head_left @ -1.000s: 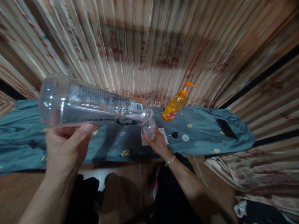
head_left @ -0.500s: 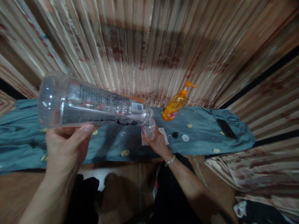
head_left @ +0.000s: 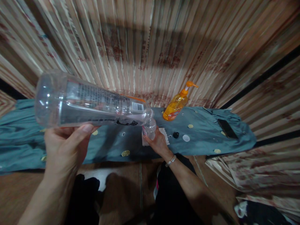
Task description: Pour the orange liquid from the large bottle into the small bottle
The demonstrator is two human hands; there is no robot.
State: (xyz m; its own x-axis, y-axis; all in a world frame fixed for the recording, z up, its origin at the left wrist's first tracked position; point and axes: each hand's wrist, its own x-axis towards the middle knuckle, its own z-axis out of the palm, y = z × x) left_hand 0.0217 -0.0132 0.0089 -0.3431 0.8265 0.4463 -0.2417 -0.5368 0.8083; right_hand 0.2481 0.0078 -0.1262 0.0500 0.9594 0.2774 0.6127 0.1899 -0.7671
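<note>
My left hand grips a large clear plastic bottle with a printed label, tilted almost level, its neck pointing right and slightly down. The bottle's mouth meets the top of a small clear bottle; whether the two rims touch I cannot tell. Around the small bottle, low over the cloth, my right hand is closed. A white napkin lies beneath that hand. No liquid can be made out in the large bottle.
An orange pump bottle stands on the teal cloth. Right of my hand lie a black cap, a whitish disc and, farther off, a dark phone. A striped curtain hangs behind.
The large bottle's base has shifted slightly left and up with my left hand. My right hand and the small bottle stay in place.
</note>
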